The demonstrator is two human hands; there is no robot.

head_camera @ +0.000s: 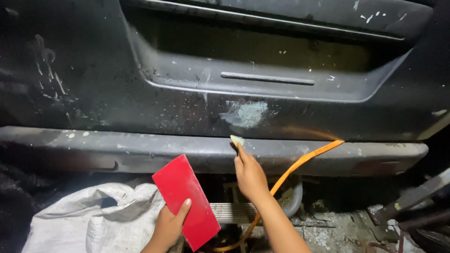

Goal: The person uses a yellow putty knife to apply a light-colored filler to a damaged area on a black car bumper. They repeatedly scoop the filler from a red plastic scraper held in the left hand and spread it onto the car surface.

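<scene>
My left hand (168,228) grips a flat red rectangular board (186,199) by its lower edge, thumb on its face, held low in front of the bumper. My right hand (250,175) reaches up to the black car panel (117,93) and holds a small pale yellow scraper (237,139) whose edge touches the panel just under a patch of grey-white filler (247,114). The patch sits below the recessed plate area (262,56) of the dark bodywork.
A dusty black bumper ledge (140,150) runs across the view. An orange hose (300,161) curves from the right, passing behind my right arm toward the floor. A white woven sack (89,220) lies at lower left. Metal parts and rubble (403,206) lie at lower right.
</scene>
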